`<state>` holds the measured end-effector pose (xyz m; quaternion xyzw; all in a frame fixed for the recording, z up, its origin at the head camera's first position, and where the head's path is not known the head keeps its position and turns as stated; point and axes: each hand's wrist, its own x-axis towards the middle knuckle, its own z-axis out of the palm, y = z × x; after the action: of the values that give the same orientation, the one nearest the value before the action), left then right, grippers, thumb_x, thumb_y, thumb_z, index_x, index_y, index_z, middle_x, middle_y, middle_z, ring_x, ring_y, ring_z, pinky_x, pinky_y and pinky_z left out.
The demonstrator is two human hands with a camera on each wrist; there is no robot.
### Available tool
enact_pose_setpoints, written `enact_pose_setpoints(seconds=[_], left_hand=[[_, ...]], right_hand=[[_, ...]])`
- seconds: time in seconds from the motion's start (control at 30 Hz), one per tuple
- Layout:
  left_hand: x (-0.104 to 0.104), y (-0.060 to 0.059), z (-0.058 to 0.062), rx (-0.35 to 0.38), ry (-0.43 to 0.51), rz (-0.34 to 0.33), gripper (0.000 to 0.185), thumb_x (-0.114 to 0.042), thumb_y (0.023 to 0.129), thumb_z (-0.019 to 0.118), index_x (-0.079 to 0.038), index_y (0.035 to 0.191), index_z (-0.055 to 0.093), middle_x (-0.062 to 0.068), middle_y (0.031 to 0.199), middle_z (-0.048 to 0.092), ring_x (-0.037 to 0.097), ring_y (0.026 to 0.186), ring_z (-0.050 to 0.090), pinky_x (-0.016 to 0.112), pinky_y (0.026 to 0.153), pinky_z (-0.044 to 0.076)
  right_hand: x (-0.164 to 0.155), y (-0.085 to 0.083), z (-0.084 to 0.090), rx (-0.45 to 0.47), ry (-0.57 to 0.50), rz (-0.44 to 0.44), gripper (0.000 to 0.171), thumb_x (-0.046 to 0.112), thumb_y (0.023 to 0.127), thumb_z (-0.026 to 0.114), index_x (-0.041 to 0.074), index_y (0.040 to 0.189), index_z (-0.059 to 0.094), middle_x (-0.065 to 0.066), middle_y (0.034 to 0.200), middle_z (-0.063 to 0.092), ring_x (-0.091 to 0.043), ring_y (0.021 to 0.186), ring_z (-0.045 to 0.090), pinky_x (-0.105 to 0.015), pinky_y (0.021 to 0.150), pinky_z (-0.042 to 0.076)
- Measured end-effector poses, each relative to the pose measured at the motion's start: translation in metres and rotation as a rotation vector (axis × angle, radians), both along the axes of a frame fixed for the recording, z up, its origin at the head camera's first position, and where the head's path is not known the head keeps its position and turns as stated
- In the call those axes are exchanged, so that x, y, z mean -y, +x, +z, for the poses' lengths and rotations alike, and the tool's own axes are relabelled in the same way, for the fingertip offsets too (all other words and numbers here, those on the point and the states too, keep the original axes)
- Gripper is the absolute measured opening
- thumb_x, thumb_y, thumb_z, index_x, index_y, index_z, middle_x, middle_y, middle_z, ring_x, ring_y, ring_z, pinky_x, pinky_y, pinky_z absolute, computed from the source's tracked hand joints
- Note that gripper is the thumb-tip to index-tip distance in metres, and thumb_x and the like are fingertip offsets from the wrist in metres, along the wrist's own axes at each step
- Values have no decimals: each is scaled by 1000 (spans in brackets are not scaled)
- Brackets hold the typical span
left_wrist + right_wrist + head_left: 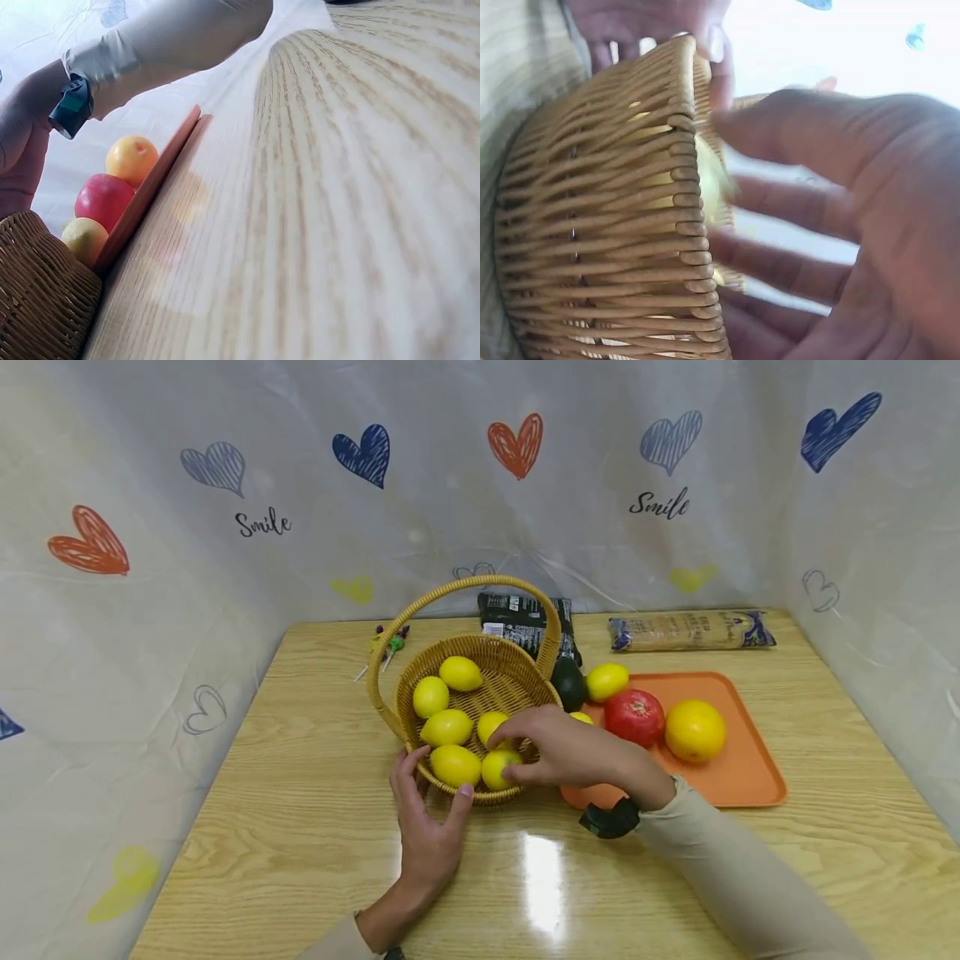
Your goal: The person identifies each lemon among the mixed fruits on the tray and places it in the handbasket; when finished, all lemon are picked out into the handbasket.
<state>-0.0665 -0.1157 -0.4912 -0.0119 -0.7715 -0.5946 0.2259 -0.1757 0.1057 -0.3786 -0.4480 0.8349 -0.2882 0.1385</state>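
Lemon [501,768] pinched loosely in my right hand [566,750] could slip while my left hand [427,827] steadies the basket [390,714] rim.

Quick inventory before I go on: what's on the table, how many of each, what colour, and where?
basket: one, tan wicker, table centre
lemons in basket: six, yellow
tray: one, orange, right of basket
lemons on tray: two, yellow, one mostly hidden by the right hand
pomegranate: one, red, on tray
orange: one, on tray
avocado: one, dark green, tray's back left corner
dark packet: one, behind basket
biscuit pack: one, back right
lollipops: a few, back left
left hand: steadies the basket's front rim
right hand: fingers on a front lemon
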Motion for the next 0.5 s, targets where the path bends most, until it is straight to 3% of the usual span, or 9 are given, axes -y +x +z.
enact_pose_setpoints(seconds=[0.13, 0.27, 0.37, 0.5], left_hand=[[0, -1, 1, 2, -3, -5, 70, -16, 97, 76, -5, 157, 41, 24, 172, 25, 42, 162, 26, 76, 119, 35], [-1, -1, 1, 11, -8, -6, 71, -17, 98, 76, -5, 157, 40, 24, 173, 24, 43, 162, 25, 75, 119, 35], [-1, 0, 1, 19, -10, -1, 71, -17, 97, 76, -5, 158, 40, 25, 173, 24, 44, 163, 23, 75, 119, 34], [-1, 0, 1, 12, -10, 0, 71, -16, 97, 76, -4, 157, 40, 28, 172, 24, 46, 163, 24, 76, 119, 34]], right_hand=[[-9, -5, 1, 147, -144, 0, 33, 25, 103, 78, 14, 134, 77, -2, 129, 79, -16, 108, 76, -39, 96, 64], [-29, -18, 8, 267, -361, -59, 31, 17, 103, 78, 11, 134, 77, -10, 131, 78, -27, 119, 76, -41, 102, 62], [-50, -32, 11, 310, -539, -138, 31, 7, 103, 75, 5, 134, 76, -14, 133, 77, -31, 124, 73, -38, 103, 61], [-82, -51, 8, 288, -675, -256, 33, -1, 102, 73, -4, 134, 73, -13, 132, 77, -25, 122, 75, -31, 103, 60]])
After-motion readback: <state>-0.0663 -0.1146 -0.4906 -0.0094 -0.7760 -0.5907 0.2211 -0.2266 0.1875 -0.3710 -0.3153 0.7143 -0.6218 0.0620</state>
